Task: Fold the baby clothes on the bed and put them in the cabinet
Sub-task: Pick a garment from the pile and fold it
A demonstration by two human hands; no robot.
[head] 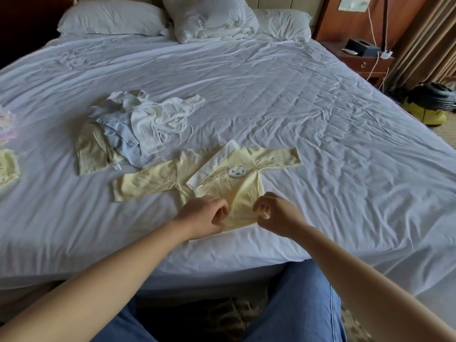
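Yellow top (234,183) lies flat on bed (320,144) at 6 o'clock, pile (133,129) at its 10; left hand (202,215) and right hand (276,213) pinch its hem corners; judged light, limp; best held by the edges.

yellow baby shirt (237,183): bear patch, flat, sleeves spread, near bed (320,119) front edge | unfolded clothes pile (133,129): crumpled, mid-left, just behind

No words, numbers or brand names can be read anywhere. The only mark is a small bear-face patch (237,172) on the chest of the yellow baby shirt (243,193); no letters show on it.
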